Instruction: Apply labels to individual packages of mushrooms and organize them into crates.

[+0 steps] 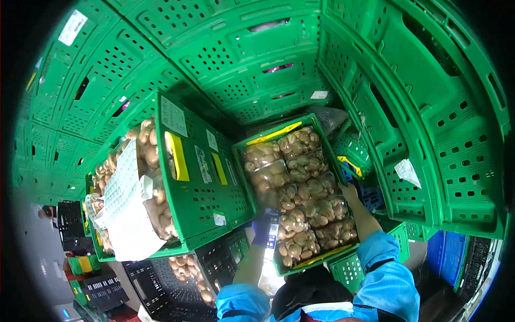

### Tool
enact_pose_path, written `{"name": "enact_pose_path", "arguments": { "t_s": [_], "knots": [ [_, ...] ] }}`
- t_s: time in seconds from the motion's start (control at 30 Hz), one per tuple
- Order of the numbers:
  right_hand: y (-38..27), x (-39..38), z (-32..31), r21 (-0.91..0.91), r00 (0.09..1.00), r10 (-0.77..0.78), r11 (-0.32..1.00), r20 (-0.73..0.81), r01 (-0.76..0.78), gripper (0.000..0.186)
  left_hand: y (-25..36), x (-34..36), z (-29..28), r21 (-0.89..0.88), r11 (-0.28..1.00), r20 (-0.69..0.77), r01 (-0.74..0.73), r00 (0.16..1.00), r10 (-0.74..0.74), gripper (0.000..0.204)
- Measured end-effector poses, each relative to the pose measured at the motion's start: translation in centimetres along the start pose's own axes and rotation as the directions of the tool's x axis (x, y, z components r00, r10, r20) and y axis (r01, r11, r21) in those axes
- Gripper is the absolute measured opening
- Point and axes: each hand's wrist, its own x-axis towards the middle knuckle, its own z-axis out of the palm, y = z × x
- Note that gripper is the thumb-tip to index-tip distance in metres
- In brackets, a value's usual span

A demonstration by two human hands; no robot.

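A green crate [330, 257] holds several clear packs of brown mushrooms [316, 196]. My right hand [351, 196] grips its right rim, fingers curled over the edge. My left hand [262, 229], in what looks like a purple glove, is blurred at the crate's left side, beside a dark-blue and white label [272, 233]; its fingers cannot be made out. To the left, another green crate [204, 188] with yellow handles holds loose brown mushrooms [147, 142] under white paper [120, 214].
Tall stacks of green crates [247, 64] wall the back, left and right [418, 123]. A black crate [142, 284] with mushrooms sits at lower left, near more crates [99, 292]. Blue crates [445, 255] stand at lower right. A grey bag-like object [330, 118] lies behind the held crate.
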Motion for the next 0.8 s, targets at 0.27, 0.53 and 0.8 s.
{"name": "enact_pose_path", "arguments": {
  "t_s": [0.27, 0.53, 0.8],
  "knots": [
    [-10.4, -7.3, -5.4, -0.256, 0.996, -0.003, 0.966, -0.094, -0.021, 0.057, -1.4, -1.2, -4.7, -0.410, 0.870, 0.092, 0.273, 0.962, -0.258, 0.014],
    [-11.6, -13.5, -8.5, -0.207, 0.960, -0.250, 0.953, -0.131, 0.220, 0.057, 5.9, -2.5, -12.8, -0.513, 0.750, 0.238, 0.418, 0.909, -0.343, 0.017],
    [-12.4, -24.4, -13.9, -0.105, 0.976, -0.208, 0.974, -0.061, 0.201, 0.050, 10.6, -6.5, -21.0, -0.580, 0.637, 0.403, 0.507, 0.859, -0.317, 0.013]
  ]
}}
